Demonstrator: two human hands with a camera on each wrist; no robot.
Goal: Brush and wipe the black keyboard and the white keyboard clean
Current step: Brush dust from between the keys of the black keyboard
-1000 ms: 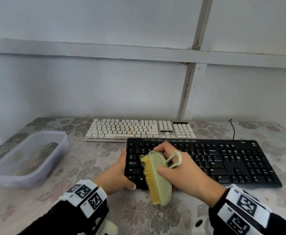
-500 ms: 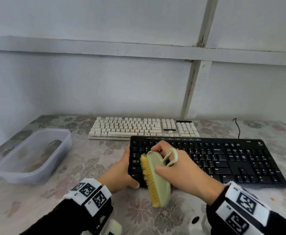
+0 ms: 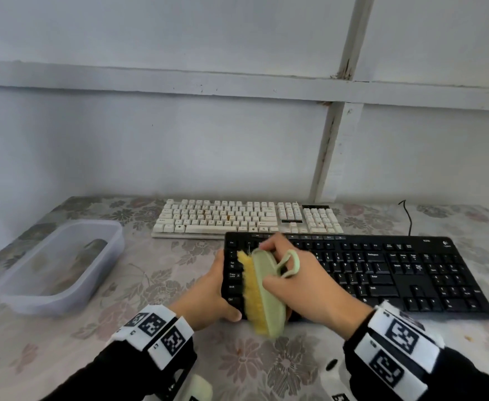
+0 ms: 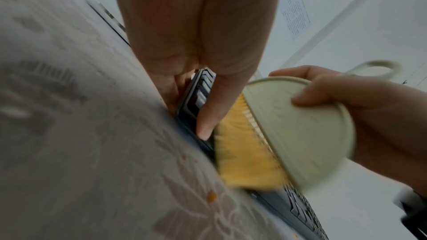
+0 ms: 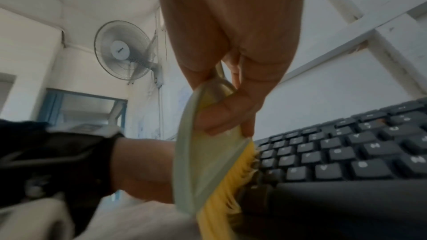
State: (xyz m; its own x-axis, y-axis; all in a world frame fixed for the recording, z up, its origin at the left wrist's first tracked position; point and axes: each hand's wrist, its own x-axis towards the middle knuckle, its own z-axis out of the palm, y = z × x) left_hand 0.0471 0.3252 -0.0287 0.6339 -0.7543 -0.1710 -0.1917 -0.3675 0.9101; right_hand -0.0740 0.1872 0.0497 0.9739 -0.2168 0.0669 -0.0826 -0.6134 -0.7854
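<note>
Early stage — right hand (image 3: 309, 287) grips the brush (image 3: 263, 290) at the black keyboard's (image 3: 382, 273) left end, left hand (image 3: 208, 293) clasping that end; the white keyboard (image 3: 246, 217) behind it waits, wiping too.

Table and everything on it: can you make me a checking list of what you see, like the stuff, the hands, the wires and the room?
Surface: table under a flowered cloth, small orange crumbs on it.
Job's things: black keyboard in front; white keyboard behind it; green brush with yellow bristles at the black keyboard's left end.
Clutter: clear plastic tub on the left.
Hands: left hand grips the black keyboard's left end; right hand grips the brush.
Cables: black cable behind the black keyboard.
Surroundings: white wall; wall fan.
</note>
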